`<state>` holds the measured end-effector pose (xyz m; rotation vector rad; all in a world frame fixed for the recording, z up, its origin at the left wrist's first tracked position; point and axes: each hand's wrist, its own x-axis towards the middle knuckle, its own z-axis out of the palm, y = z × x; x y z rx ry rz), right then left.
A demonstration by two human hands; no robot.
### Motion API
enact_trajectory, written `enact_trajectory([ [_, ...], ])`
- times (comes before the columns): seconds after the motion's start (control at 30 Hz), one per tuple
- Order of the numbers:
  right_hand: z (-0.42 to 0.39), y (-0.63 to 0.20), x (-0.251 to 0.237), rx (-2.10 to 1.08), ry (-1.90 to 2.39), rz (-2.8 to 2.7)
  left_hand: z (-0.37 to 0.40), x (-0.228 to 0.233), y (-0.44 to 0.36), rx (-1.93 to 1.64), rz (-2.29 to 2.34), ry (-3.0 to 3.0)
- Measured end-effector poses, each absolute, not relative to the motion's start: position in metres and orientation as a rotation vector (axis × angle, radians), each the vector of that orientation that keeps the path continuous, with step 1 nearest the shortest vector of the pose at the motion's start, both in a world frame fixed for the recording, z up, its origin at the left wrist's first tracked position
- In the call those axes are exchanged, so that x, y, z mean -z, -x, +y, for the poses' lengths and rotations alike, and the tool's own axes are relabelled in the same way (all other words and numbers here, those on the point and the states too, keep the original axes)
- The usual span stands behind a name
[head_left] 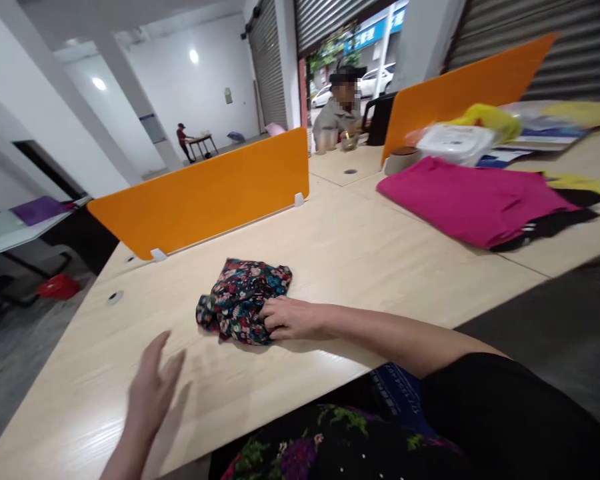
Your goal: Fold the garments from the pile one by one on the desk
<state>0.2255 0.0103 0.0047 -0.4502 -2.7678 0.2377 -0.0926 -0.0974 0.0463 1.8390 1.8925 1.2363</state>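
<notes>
A small bundle of dark floral-print fabric (243,300), folded or bunched into a compact wad, lies on the pale wooden surface (380,247) near its front edge, at about the centre of the view. The right hand (293,319) reaches across from 4 o'clock and rests on the bundle's right-hand edge, fingers curled down onto the cloth; whether they pinch it or only press it flat I cannot tell. The left hand (153,390) hovers at 8 o'clock of the bundle, well apart from it, fingers spread and holding nothing, slightly blurred.

The cloth looks thin, soft and light, with no stiffness of its own; it would likely sag and unfold if lifted by one corner, and slide easily on the smooth surface. A hold at two edges or corners, or a palm flat on top, looks the surest way to keep it in shape.

At 11 o'clock stands an orange plastic divider panel (205,193). At 2 o'clock lie a folded magenta garment (470,200) and a black garment (550,223) just beside it, with a clear plastic box (455,141) beyond. Another person (343,107) sits farther off at 1 o'clock.
</notes>
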Motion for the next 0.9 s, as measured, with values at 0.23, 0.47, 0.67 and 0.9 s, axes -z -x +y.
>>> enact_trajectory([
  [0.23, -0.005, -0.202, 0.003, -0.368, 0.650, -2.655, -0.062, -0.016, 0.021, -0.766, 1.934, -2.012],
  [0.47, -0.015, -0.228, 0.009, -0.282, 1.068, -2.589, -0.102, -0.002, 0.054, -1.243, 2.054, -1.557],
  [0.67, -0.016, -0.259, 0.004, -0.727, 1.259, -2.238, -0.150, 0.011, 0.097, -1.446, 1.892, -0.891],
  [0.9, -0.029, -0.209, -0.001, -0.780, 1.113, -2.330, -0.152, -0.018, 0.067, -1.613, 1.461, -0.718],
])
